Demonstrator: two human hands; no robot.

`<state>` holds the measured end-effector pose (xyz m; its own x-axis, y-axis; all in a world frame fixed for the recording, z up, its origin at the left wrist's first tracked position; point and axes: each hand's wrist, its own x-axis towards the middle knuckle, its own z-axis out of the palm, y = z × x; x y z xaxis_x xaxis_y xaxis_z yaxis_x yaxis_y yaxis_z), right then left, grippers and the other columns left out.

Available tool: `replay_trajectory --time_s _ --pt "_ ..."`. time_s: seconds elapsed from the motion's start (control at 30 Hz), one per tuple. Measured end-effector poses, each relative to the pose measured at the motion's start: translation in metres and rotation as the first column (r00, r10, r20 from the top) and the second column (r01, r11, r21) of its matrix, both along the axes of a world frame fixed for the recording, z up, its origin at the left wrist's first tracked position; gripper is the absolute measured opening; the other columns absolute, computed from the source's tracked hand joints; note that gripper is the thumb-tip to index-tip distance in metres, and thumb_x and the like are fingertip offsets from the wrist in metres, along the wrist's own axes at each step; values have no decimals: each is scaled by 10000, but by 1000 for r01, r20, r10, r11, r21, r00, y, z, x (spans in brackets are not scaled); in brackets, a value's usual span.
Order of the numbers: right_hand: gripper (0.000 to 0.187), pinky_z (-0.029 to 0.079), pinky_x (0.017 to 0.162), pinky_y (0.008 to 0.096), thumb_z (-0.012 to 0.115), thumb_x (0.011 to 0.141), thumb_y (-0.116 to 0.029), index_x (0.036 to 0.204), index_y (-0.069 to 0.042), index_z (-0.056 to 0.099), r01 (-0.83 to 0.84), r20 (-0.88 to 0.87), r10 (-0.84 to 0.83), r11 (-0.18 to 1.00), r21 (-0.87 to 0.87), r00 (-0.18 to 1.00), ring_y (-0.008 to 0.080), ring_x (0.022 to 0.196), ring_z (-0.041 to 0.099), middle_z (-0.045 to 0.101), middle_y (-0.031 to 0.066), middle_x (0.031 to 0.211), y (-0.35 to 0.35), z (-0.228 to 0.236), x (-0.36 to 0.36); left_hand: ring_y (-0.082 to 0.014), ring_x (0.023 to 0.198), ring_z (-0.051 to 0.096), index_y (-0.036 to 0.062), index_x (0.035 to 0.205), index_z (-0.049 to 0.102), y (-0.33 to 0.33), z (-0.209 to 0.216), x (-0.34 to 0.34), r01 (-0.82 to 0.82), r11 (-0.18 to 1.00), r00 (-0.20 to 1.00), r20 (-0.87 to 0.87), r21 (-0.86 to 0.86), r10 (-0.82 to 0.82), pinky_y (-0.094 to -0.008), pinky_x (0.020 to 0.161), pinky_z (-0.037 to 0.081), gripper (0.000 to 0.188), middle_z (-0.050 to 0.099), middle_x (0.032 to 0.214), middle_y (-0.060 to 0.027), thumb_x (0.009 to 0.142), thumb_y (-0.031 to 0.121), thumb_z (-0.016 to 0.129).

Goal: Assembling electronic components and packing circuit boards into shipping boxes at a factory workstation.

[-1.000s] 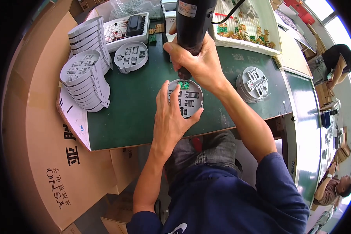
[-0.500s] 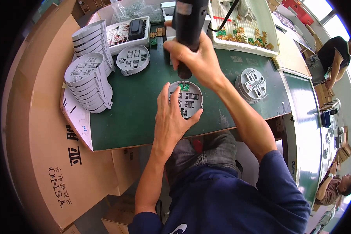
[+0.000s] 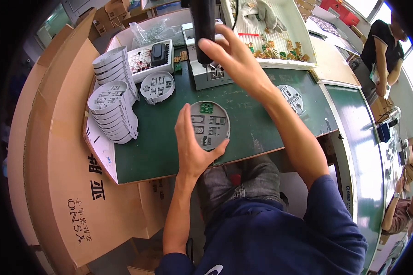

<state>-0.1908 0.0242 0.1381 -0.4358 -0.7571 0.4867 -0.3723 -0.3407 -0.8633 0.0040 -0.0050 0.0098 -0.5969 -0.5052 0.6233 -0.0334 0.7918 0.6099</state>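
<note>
My left hand point(image 3: 191, 149) is curved around the near left edge of a round grey plastic housing point(image 3: 214, 128), thumb and fingers gripping its rim. A small green circuit board point(image 3: 207, 108) sits at the housing's far edge. Above the table, my right hand point(image 3: 238, 59) is wrapped round a black electric screwdriver point(image 3: 203, 32), held upright. Its lower end is over the front of a grey box-shaped screw feeder point(image 3: 211, 81); whether the tip touches the feeder is hard to see.
At the left stand stacked grey housings point(image 3: 112, 110), with one single housing point(image 3: 158, 87) beside them. Behind are a white tray point(image 3: 170, 57) with wires and a black device, and a white bin point(image 3: 303, 62) of small boards and gloves. More round parts point(image 3: 290, 98) lie right.
My right hand has lifted the screwdriver off the green board and carried it away to the screw feeder. My left hand still grips the housing, its fingers now off the board. The whole view has shifted.
</note>
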Motion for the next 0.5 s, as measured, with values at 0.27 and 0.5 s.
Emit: replay_trajectory --time_s 0.27,0.5 --pt "853 421 1102 468 527 979 -623 1558 -44 286 -686 849 317 724 71 422 292 1367 481 441 195 1520 106 -70 43 -394 1420 362 -52 1562 190 21 2 -1 222 975 963 -154 -3 -220 -484 1160 332 1223 310 1570 -251 703 481 878" --pt "958 415 1116 468 771 847 -496 1562 -72 294 -186 -33 219 891 415 975 326 1396 430 432 162 1529 147 -37 6 -411 1458 324 -35 1563 213 36 20 -20 324 946 945 -57 23 -322 -478 1174 334 1088 288 1577 -274 784 377 851"
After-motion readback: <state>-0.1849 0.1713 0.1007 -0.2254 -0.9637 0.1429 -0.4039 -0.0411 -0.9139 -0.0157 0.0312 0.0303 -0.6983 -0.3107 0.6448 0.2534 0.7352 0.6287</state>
